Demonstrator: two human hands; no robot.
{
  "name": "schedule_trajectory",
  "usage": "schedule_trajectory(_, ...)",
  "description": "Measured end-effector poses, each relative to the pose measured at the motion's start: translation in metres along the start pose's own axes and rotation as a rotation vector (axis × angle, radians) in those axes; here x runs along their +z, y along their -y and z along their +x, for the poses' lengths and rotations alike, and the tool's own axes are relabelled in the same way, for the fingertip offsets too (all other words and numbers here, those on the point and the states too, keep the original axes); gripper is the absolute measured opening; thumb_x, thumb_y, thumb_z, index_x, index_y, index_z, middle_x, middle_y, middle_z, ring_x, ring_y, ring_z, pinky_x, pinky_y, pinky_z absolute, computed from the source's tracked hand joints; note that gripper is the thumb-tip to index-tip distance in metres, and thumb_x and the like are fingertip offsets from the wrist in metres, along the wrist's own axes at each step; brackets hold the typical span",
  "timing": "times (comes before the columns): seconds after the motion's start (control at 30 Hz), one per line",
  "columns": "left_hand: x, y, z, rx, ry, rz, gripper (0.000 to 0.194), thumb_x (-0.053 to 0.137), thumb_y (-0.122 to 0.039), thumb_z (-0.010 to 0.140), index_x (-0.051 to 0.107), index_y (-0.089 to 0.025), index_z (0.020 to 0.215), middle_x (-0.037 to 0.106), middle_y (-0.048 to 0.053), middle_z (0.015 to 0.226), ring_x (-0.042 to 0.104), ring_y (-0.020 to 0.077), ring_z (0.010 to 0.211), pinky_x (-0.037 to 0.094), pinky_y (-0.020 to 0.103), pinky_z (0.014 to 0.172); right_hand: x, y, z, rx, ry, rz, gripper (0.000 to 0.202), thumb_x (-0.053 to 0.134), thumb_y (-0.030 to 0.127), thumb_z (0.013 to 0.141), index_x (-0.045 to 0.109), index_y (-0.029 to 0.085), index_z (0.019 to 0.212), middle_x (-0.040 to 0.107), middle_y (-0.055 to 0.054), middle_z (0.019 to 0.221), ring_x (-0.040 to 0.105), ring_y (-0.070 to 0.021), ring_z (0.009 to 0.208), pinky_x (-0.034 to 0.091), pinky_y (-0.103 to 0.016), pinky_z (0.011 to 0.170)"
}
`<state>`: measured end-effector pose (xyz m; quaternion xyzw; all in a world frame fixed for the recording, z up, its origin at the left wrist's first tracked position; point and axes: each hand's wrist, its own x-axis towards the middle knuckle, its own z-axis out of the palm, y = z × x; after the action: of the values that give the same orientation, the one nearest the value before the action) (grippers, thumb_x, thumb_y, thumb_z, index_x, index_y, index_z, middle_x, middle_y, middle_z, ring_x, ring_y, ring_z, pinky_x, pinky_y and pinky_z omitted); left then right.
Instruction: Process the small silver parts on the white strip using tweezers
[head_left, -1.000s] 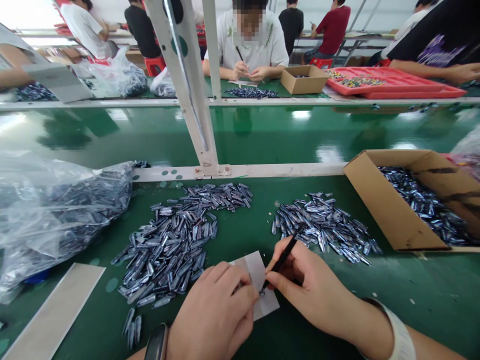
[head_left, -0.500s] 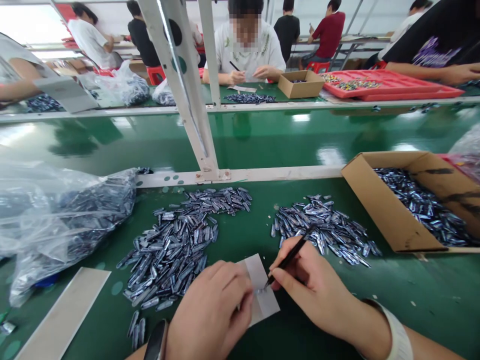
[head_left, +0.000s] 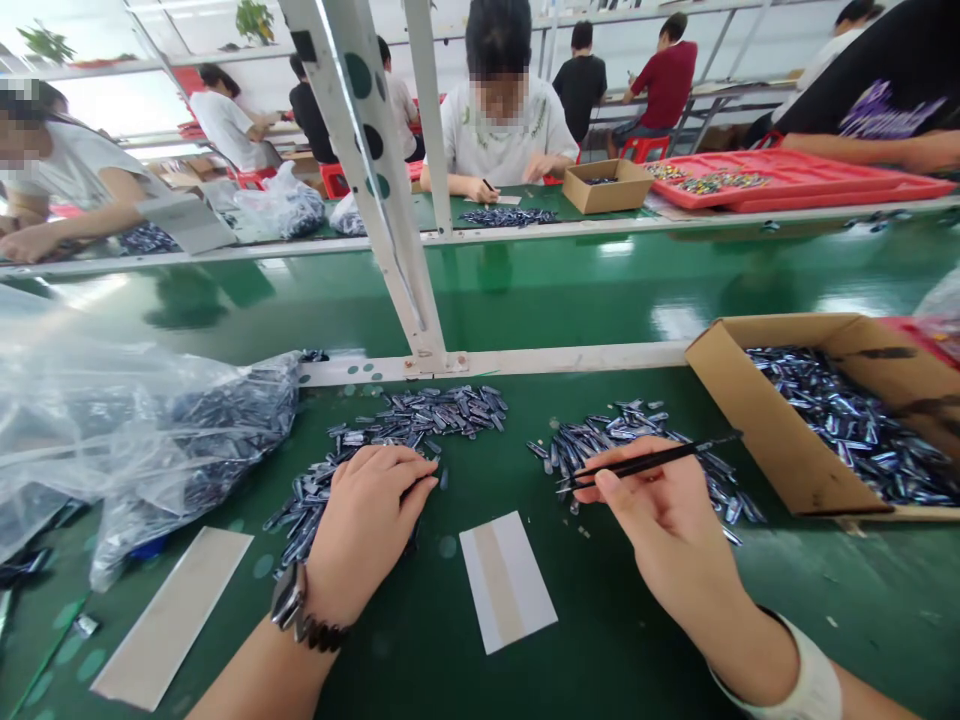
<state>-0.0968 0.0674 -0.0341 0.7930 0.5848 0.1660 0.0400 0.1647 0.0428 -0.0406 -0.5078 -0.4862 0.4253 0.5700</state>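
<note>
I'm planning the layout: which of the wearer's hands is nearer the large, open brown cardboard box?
Right. The right hand, holding slim black tweezers, is left of the box; the left hand is farther left, over a pile of small, shiny blue-grey pieces.

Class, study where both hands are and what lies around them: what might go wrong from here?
1. The card lies with neither hand on it, so a light knock might shift it.
2. The right hand holds the black tweezers with their tips at the right pile; a careless poke could scatter pieces.
3. The left hand is over the left pile, so a sweep of the wrist might drag pieces out of it.
</note>
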Motion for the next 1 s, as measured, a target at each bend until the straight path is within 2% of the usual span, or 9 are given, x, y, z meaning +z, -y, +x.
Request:
schedule_trajectory(0.13,-0.003,-0.004,0.001,0.024,-0.025,-0.048,0.022,0.052,-0.028,0.090,0.074,-0.024,0.091,0.074,0.003,0.088,0.066,0.0233,0.085,0.053,0.043,0.084,-0.002,-0.003,-0.001,0.052,0.079,0.000,0.024,0.066,0.041,0.089,0.050,0.026,0.098,0.067,-0.002,0.090,0.070,-0.0173,0.073,0.063,-0.034,0.069)
schedule_trajectory(0.27,-0.005,-0.020,-0.006,0.048,-0.051,-0.237,0.018,0.055,-0.029,0.089,0.072,-0.024,0.089,0.075,0.001,0.087,0.068,0.0195,0.080,0.056,0.034,0.077,-0.001,-0.004,-0.005,0.124,0.276,-0.033,0.016,0.064,0.031,0.090,0.052,0.024,0.098,0.065,-0.003,0.093,0.068,-0.0175,0.080,0.060,-0.034,0.075)
schedule_trajectory(0.37,-0.002,-0.036,-0.014,0.095,0.043,-0.393,0.014,0.058,-0.025,0.088,0.071,-0.025,0.083,0.073,-0.001,0.079,0.068,0.0152,0.071,0.056,0.026,0.068,0.000,-0.001,-0.012,0.143,0.521,-0.090,0.014,0.062,0.018,0.088,0.054,0.023,0.098,0.064,-0.004,0.094,0.067,-0.0188,0.087,0.057,-0.035,0.079)
schedule_trajectory(0.43,0.000,-0.044,-0.020,0.134,0.120,-0.448,0.015,0.058,-0.021,0.088,0.071,-0.025,0.080,0.072,-0.003,0.076,0.067,0.0133,0.068,0.054,0.022,0.066,0.001,0.003,-0.017,0.095,0.680,-0.134,0.017,0.062,0.013,0.085,0.056,0.023,0.098,0.064,-0.004,0.095,0.065,-0.0202,0.089,0.055,-0.036,0.080)
schedule_trajectory(0.57,0.001,-0.050,-0.026,0.198,0.208,-0.473,0.022,0.054,-0.013,0.089,0.071,-0.027,0.084,0.074,-0.006,0.079,0.067,0.0120,0.068,0.051,0.020,0.065,0.002,0.013,-0.018,0.033,0.860,-0.244,0.018,0.064,0.013,0.079,0.058,0.021,0.094,0.064,-0.005,0.092,0.062,-0.0217,0.084,0.053,-0.038,0.078)
schedule_trajectory(0.77,0.000,-0.043,-0.034,0.307,0.235,-0.351,0.018,0.054,-0.017,0.092,0.070,-0.026,0.089,0.072,-0.005,0.073,0.063,0.0133,0.063,0.048,0.022,0.059,0.000,0.028,-0.015,0.152,0.937,-0.228,0.019,0.059,0.009,0.077,0.056,0.021,0.091,0.062,-0.004,0.088,0.061,-0.0200,0.079,0.053,-0.034,0.074)
schedule_trajectory(0.87,0.003,-0.039,-0.037,0.358,0.254,-0.331,0.018,0.054,-0.015,0.093,0.070,-0.024,0.090,0.073,-0.003,0.083,0.063,0.0138,0.070,0.050,0.023,0.066,-0.004,0.027,-0.018,0.167,0.950,-0.250,0.021,0.062,0.009,0.077,0.057,0.022,0.092,0.063,-0.003,0.090,0.060,-0.0207,0.082,0.051,-0.036,0.077)
schedule_trajectory(0.93,0.005,-0.038,-0.038,0.348,0.287,-0.318,0.015,0.060,-0.015,0.090,0.071,-0.024,0.088,0.072,-0.002,0.088,0.064,0.0148,0.078,0.052,0.024,0.072,-0.005,0.022,-0.021,0.200,0.927,-0.215,0.021,0.062,0.009,0.078,0.057,0.023,0.093,0.063,-0.003,0.092,0.061,-0.0205,0.086,0.051,-0.036,0.079)
schedule_trajectory(1.0,0.006,-0.038,-0.039,0.298,0.327,-0.323,0.012,0.068,-0.014,0.082,0.071,-0.024,0.089,0.069,-0.001,0.090,0.064,0.0161,0.081,0.053,0.025,0.073,-0.003,0.013,-0.023,0.249,0.845,-0.127,0.018,0.061,0.012,0.083,0.056,0.024,0.095,0.061,-0.002,0.092,0.062,-0.0189,0.085,0.052,-0.034,0.077)
